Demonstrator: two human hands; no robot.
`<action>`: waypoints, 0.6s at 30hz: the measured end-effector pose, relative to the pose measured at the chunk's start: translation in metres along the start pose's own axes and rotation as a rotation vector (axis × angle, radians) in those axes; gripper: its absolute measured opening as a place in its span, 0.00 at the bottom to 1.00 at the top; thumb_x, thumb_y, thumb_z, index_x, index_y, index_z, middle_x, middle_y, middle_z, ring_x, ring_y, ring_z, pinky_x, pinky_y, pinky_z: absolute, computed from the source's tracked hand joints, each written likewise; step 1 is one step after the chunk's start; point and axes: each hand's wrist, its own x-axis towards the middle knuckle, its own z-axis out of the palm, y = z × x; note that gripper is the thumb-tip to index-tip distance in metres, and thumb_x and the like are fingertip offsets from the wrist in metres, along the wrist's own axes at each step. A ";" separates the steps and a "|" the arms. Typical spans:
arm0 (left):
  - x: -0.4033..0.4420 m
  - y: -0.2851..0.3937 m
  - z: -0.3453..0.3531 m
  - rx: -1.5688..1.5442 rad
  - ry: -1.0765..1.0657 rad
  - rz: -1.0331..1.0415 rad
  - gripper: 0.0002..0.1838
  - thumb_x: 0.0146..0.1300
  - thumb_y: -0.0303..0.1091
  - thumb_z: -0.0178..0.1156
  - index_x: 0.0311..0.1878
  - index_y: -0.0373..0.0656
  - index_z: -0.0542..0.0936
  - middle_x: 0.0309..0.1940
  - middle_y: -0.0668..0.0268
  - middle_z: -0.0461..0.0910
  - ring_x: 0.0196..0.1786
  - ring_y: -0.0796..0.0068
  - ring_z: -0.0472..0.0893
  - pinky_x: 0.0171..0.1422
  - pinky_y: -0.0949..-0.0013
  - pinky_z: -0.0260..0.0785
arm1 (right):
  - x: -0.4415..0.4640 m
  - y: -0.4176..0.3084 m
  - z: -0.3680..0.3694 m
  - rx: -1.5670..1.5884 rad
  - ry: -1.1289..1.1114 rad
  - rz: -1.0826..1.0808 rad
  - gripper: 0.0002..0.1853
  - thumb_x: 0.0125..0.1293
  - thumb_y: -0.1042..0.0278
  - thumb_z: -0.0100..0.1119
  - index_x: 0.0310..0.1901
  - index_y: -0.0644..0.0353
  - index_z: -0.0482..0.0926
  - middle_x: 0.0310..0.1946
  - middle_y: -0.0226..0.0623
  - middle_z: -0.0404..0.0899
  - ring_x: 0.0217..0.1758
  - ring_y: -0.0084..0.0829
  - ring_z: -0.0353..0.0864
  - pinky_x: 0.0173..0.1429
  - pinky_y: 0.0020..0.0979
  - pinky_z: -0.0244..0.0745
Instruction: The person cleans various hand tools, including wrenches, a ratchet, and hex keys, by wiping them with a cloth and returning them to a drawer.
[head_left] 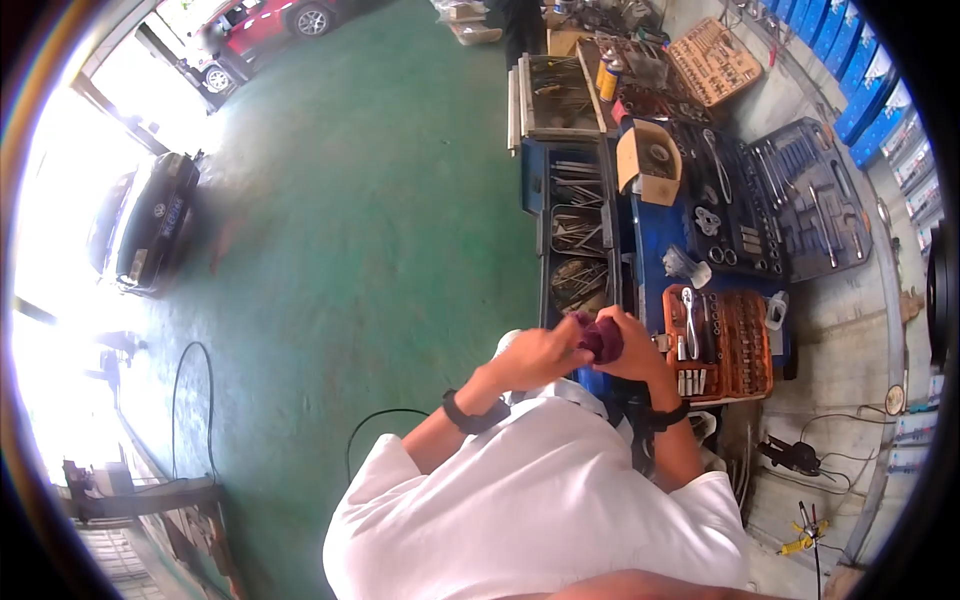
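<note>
A crumpled dark red cloth (pixel 603 341) is bunched between my two hands, in front of my white shirt. My left hand (pixel 543 356) grips it from one side, fingers curled against it. On the other side my right hand (pixel 634 346) is wrapped round it; any small thing inside the cloth is hidden. Just beyond my right hand lies an orange socket set case (pixel 735 345), opened flat, with a ratchet (pixel 690 310) resting on it. Below and ahead of my hands, an open drawer (pixel 580 283) holds several metal tools.
A blue-topped bench (pixel 655 235) along the wall carries a cardboard box (pixel 650 165), a grey tool case (pixel 815 200) and spray cans (pixel 608 78). More drawers of tools (pixel 577 185) stick out. Green floor (pixel 380 200) stretches left towards a black car (pixel 158 218) and a red car (pixel 270 25).
</note>
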 end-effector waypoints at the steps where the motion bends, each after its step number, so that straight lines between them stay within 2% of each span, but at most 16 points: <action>1: -0.002 0.007 0.003 0.013 0.000 0.055 0.21 0.68 0.46 0.62 0.40 0.40 0.63 0.20 0.55 0.71 0.24 0.50 0.75 0.29 0.55 0.65 | 0.006 -0.012 -0.004 0.008 -0.008 -0.006 0.36 0.36 0.68 0.80 0.50 0.55 0.70 0.42 0.40 0.80 0.45 0.48 0.80 0.53 0.40 0.72; 4: 0.001 0.002 0.013 -0.098 0.032 0.113 0.21 0.69 0.46 0.61 0.38 0.41 0.63 0.18 0.56 0.69 0.23 0.51 0.74 0.28 0.56 0.64 | 0.023 -0.038 -0.019 -0.044 0.002 -0.098 0.35 0.35 0.67 0.80 0.48 0.55 0.70 0.41 0.39 0.80 0.45 0.47 0.80 0.52 0.39 0.70; 7: 0.002 0.002 0.013 -0.111 0.099 0.131 0.22 0.69 0.46 0.61 0.37 0.41 0.62 0.17 0.57 0.68 0.21 0.53 0.71 0.27 0.58 0.62 | 0.026 -0.038 -0.023 -0.143 0.002 -0.179 0.36 0.35 0.66 0.82 0.50 0.53 0.71 0.45 0.39 0.80 0.45 0.46 0.79 0.53 0.40 0.71; 12: -0.007 0.003 -0.006 -0.109 0.117 0.015 0.21 0.69 0.45 0.61 0.34 0.40 0.64 0.17 0.58 0.66 0.20 0.58 0.68 0.26 0.60 0.60 | 0.016 -0.023 -0.020 -0.111 -0.106 -0.065 0.34 0.39 0.66 0.79 0.50 0.53 0.70 0.45 0.38 0.81 0.46 0.48 0.80 0.55 0.41 0.70; 13: -0.010 0.004 -0.010 -0.095 0.125 0.001 0.20 0.70 0.44 0.61 0.33 0.40 0.65 0.17 0.59 0.66 0.19 0.62 0.66 0.26 0.61 0.60 | 0.013 -0.018 -0.020 -0.067 -0.127 -0.024 0.35 0.40 0.66 0.79 0.51 0.53 0.70 0.46 0.38 0.80 0.47 0.48 0.80 0.54 0.41 0.70; 18: -0.021 0.000 -0.021 -0.165 0.151 -0.023 0.19 0.70 0.42 0.61 0.34 0.40 0.64 0.17 0.60 0.65 0.19 0.65 0.65 0.26 0.63 0.58 | 0.006 -0.011 -0.028 -0.185 -0.052 -0.014 0.34 0.40 0.66 0.78 0.51 0.54 0.71 0.45 0.38 0.81 0.48 0.47 0.80 0.54 0.42 0.71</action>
